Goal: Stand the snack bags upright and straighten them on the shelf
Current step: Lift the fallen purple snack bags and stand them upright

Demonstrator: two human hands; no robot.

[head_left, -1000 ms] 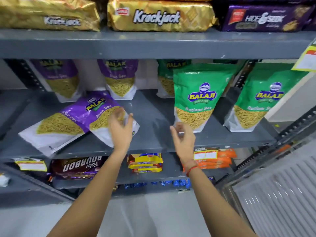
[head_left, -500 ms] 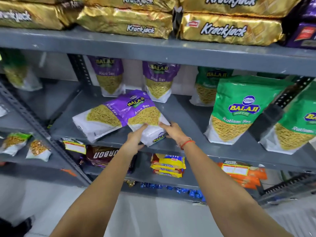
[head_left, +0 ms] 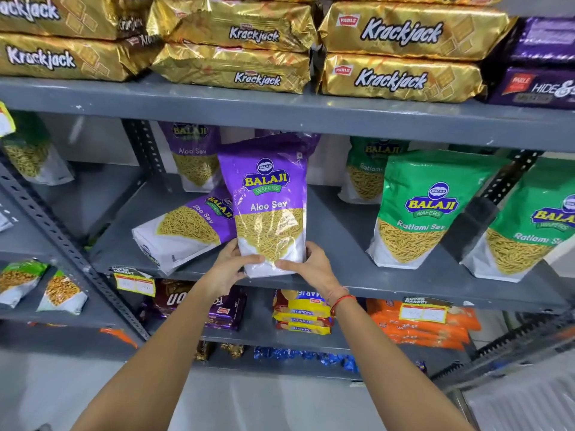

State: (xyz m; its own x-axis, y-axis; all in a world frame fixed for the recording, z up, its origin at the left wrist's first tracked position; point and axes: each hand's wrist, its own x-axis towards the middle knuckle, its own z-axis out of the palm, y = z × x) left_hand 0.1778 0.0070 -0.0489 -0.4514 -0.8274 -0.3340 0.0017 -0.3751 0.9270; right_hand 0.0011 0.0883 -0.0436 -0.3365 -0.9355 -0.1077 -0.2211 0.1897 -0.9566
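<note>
A purple Aloo Sev bag (head_left: 269,200) stands upright at the front of the grey middle shelf (head_left: 339,231). My left hand (head_left: 227,269) grips its lower left corner and my right hand (head_left: 311,267) its lower right corner. Behind it on the left, a second purple Aloo Sev bag (head_left: 183,231) lies flat on its side. Another purple bag (head_left: 193,157) stands at the back of the shelf. To the right, two green Ratlami Sev bags (head_left: 426,209) (head_left: 525,234) stand upright at the front, and a third green bag (head_left: 367,169) stands behind them.
Gold Krackjack packs (head_left: 401,54) fill the shelf above, with purple Hide & Seek packs (head_left: 535,88) at the right. Below lie biscuit packs (head_left: 301,312) and orange packs (head_left: 426,331). A slotted upright post (head_left: 62,237) divides off the left bay, which holds small snack bags (head_left: 59,290).
Both hands took hold of the top purple bag, which lay flat, and raised it upright at the shelf's front. The view shifted left and closer.
</note>
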